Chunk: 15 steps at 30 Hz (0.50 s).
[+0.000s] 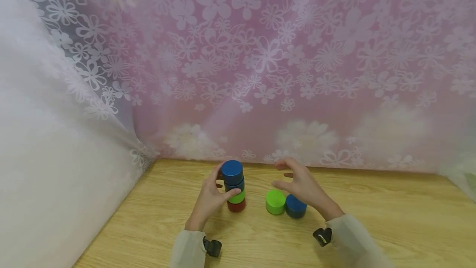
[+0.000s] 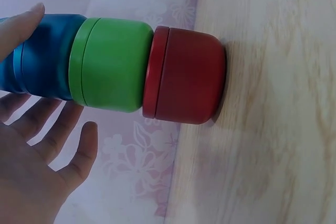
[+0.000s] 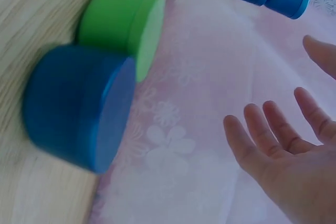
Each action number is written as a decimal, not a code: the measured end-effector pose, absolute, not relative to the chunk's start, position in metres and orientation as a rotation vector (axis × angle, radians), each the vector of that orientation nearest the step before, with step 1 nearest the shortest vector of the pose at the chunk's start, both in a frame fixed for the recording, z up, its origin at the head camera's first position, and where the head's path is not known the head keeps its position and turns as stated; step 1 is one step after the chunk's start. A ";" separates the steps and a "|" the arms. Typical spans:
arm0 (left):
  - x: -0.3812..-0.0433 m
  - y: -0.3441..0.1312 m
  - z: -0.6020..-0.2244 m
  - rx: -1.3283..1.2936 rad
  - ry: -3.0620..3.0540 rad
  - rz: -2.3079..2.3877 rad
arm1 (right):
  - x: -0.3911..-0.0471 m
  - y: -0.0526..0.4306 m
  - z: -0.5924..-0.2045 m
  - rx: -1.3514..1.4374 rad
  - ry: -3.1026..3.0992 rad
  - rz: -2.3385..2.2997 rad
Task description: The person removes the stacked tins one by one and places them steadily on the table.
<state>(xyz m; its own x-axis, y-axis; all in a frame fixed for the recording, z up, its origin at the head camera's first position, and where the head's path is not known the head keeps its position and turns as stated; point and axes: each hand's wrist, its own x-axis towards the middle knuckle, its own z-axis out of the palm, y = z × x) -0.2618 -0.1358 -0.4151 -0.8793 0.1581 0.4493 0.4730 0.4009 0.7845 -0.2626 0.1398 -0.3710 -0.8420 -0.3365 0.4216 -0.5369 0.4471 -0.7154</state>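
Six canisters stood on the tabletop: three blue, two green, one red. The left hand curved its thumb and fingers around a four-high stack at left; the left wrist view alone showed lid seams clearly on its red base. At right stood a loose green canister and loose blue canister. The right wrist view revealed the right hand's empty palm, fingers spread.

Table | red jar (stacked upon) | green jar | blue jar

Canisters smooth, prob. metal; tbl wood-grain, matt.
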 end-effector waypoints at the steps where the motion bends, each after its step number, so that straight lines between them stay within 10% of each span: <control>1: -0.262 -0.136 -0.415 -0.548 -2.361 -1.474 | -0.263 0.137 -0.370 0.765 -2.464 1.360; 15: -0.264 -0.137 -0.420 -0.533 -2.449 -1.488 | -0.263 0.108 -0.361 0.813 -2.374 1.489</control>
